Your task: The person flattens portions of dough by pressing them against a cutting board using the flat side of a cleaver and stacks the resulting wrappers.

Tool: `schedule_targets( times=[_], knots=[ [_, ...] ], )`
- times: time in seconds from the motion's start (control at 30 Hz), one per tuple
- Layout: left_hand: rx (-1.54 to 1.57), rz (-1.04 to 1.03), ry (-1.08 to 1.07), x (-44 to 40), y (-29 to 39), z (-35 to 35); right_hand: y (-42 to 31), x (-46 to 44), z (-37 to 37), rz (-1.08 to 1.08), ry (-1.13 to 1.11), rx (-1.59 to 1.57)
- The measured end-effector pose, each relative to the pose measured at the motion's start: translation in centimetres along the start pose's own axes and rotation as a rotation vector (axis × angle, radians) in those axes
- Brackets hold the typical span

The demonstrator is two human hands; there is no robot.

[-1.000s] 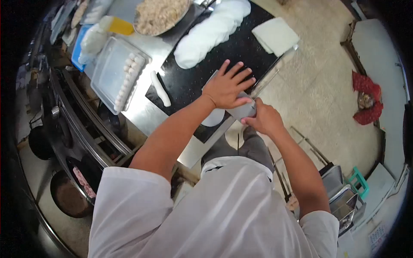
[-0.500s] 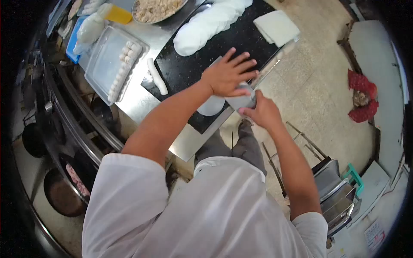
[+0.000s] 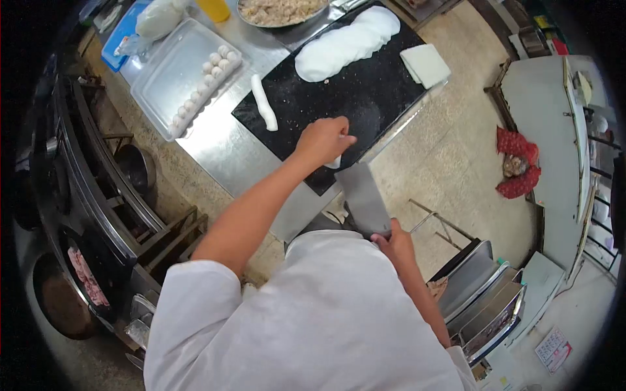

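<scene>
My right hand [image 3: 394, 246] is closed round the handle end of a cleaver [image 3: 364, 199], whose broad blade reaches just past the near edge of the black board [image 3: 385, 107]. My left hand [image 3: 325, 139] is over the board with its fingers curled in. A thin white dough round [image 3: 334, 163] shows under that hand, mostly hidden, and the fingers seem to grip it. Left of the hand lies a white dough strip [image 3: 264, 104]. At the board's far side, thin dough rounds [image 3: 349, 44] overlap in a row. A folded white cloth [image 3: 425, 65] lies at the right corner.
On the steel table [image 3: 225, 153], left of the board, a clear plastic tray [image 3: 171, 72] has small dough balls [image 3: 207, 81] along one side. A bowl of filling [image 3: 282, 10] stands behind. Racked metal trays [image 3: 486, 293] are at my right, a stove with pans [image 3: 62, 293] at my left.
My right hand has drawn the cleaver back toward my body, off the dough. My left hand has left the blade, and its spread fingers have curled in over the dough round.
</scene>
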State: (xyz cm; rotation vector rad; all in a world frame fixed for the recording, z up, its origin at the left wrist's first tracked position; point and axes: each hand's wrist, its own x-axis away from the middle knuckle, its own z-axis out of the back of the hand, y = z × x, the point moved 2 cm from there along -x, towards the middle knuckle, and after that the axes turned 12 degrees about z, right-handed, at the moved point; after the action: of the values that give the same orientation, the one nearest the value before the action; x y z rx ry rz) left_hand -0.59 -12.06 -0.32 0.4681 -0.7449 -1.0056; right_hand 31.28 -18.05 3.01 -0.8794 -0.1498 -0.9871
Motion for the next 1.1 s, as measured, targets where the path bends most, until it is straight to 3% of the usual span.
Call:
schedule_targets(
  times=[0.03,0.1,0.2,0.3,0.43,0.5,0.7,0.73,0.8,0.83,0.97,1.0,1.03,1.07,1.1],
  knots=[
    [-0.002,-0.003,0.000,0.3,-0.8,-0.4,0.2,-0.8,0.9,0.000,0.003,-0.002],
    [0.227,-0.030,0.229,1.1,-1.7,-0.8,0.5,-4.3,3.8,0.119,0.129,0.043],
    [0.297,-0.023,0.265,1.6,-1.8,-1.4,-1.9,-12.7,7.4,0.180,0.124,0.155],
    [0.317,-0.050,0.301,2.5,-2.0,-1.7,-3.3,-17.8,5.0,0.298,0.038,0.068],
    [0.451,0.107,0.195,3.7,-1.5,-0.3,-4.0,-17.1,1.7,0.493,-0.186,0.069],
    [0.808,0.126,0.177,3.9,-1.7,-0.2,-2.5,-16.2,2.4,0.533,-0.264,0.036],
    [0.923,0.402,0.471,-3.2,-0.2,6.8,3.0,-17.6,10.7,0.496,-0.385,-0.072],
    [0.922,0.407,0.482,-4.5,-1.5,7.0,3.9,-17.5,12.1,0.429,-0.360,-0.126],
    [0.375,0.440,0.670,-5.6,-4.0,7.4,5.1,-17.7,14.9,0.512,-0.259,-0.123],
    [0.276,0.413,0.751,-5.1,-3.8,7.6,5.2,-18.1,16.3,0.591,-0.148,-0.123],
    [0.044,0.430,0.902,0.1,-5.1,5.9,5.4,-20.3,19.0,0.455,-0.018,-0.390],
    [0.037,0.430,0.905,1.6,-5.0,4.9,5.2,-21.9,18.5,0.452,0.114,-0.616],
    [0.031,0.555,0.970,3.0,-5.1,3.7,5.1,-23.4,17.9,0.442,0.249,-0.837],
    [0.027,0.681,1.032,4.2,-5.5,2.7,4.9,-25.1,16.9,0.441,0.249,-0.838],
    [0.030,0.681,1.028,4.9,-6.1,1.9,5.3,-26.7,15.5,0.202,0.231,-0.975]
  ],
)
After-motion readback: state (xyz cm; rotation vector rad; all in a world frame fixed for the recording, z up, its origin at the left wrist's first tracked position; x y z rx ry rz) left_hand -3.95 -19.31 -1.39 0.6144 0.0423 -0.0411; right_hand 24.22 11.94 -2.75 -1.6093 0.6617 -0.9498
